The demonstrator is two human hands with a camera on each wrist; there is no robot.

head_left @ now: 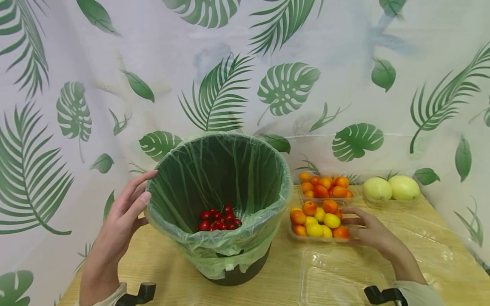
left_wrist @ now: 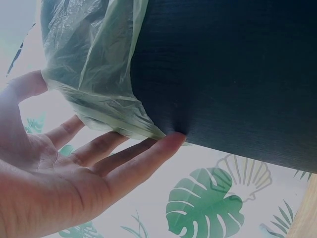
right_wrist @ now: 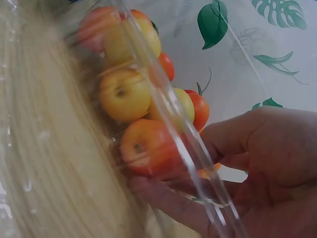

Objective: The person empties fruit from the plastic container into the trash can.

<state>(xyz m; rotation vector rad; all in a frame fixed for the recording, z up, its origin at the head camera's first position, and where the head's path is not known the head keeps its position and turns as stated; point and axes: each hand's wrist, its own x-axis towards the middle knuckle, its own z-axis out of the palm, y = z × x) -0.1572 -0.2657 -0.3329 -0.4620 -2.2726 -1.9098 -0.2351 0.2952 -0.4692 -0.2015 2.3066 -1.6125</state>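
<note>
My left hand (head_left: 116,225) rests against the left side of a dark bin (left_wrist: 233,74) lined with a thin green bag (left_wrist: 99,54). Its fingers are spread and fairly straight; one fingertip touches the bin's bare wall below the bag. Small shiny red fruits (head_left: 218,219), cherry-like, lie inside the bin. At the right, a clear plastic box (head_left: 319,239) holds small yellow, orange and red round fruits (right_wrist: 126,94). My right hand (head_left: 369,231) grips that box by its right side. In the right wrist view, the box's clear edge crosses in front of the fingers.
Behind the gripped box stands another clear box with orange fruits (head_left: 325,187). Two pale yellow melons (head_left: 405,188) sit at the back right. A clear plastic tray (head_left: 337,276) lies on the wooden table (head_left: 164,272) in front. Leaf-printed sheeting (head_left: 337,46) hangs behind.
</note>
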